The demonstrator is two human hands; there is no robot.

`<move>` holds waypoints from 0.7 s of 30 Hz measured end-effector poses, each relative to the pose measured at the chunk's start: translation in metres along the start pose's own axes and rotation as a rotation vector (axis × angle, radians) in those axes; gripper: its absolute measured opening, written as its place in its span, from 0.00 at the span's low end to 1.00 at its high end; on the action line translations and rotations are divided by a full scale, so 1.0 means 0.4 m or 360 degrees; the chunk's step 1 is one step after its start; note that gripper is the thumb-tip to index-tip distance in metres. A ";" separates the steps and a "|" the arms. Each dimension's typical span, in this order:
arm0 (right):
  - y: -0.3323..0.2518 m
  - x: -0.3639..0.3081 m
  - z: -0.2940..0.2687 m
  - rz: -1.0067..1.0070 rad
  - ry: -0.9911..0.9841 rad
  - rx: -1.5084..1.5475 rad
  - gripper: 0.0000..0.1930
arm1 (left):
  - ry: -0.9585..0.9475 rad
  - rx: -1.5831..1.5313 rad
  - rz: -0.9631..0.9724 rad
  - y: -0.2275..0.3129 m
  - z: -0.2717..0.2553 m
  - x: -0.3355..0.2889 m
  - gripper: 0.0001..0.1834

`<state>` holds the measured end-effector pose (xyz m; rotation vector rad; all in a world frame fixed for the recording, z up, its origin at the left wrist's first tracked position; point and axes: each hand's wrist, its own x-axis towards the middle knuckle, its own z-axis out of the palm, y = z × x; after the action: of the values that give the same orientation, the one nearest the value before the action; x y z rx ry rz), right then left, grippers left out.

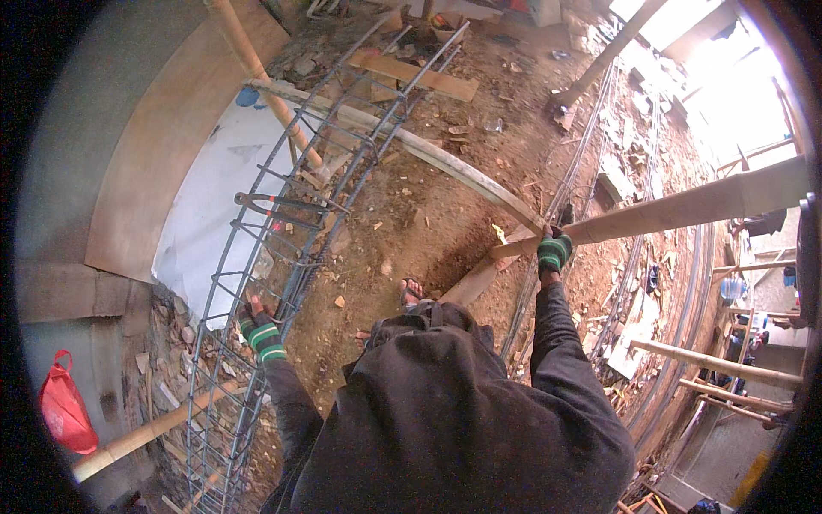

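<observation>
In the head view, the left hand (pixel 264 336), in a green-striped dark glove, is at 8 o'clock from the centre, against the steel rebar cage (pixel 295 281). Its fingers look extended, but I cannot tell whether they close on a rod. The cage runs from 12 o'clock down to 7 o'clock, its long bars tied by stirrups. A pair of pincers (pixel 282 208) with red-and-black handles lies across it at 10 o'clock.

The right hand (pixel 555 251), gloved alike, is at 3 o'clock, closed around a wooden beam (pixel 685 210) that stretches out toward the rim. A pale curved batten (pixel 445 156) reaches from 11 o'clock, passes the cage, and ends just beside this hand.

A bamboo pole (pixel 265 81) slants at 11 o'clock near a white panel (pixel 205 206); a flat board (pixel 432 77) crosses the cage at 12 o'clock. Long thin rods (pixel 591 120) lie on the dirt ground (pixel 385 227) from 1 o'clock. A red bag (pixel 67 407) hangs at 8 o'clock, near the rim.
</observation>
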<state>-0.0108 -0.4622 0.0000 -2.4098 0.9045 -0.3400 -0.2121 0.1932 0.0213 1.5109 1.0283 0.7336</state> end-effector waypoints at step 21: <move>-0.008 0.097 0.034 -0.0233 -0.0207 -0.0381 0.26 | 0.0038 0.0109 -0.0159 0.027 0.017 0.013 0.20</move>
<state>0.0250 -0.4807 -0.0076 -2.6905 0.7490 -0.1311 -0.2014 0.1947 0.0301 1.5005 1.1483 0.6531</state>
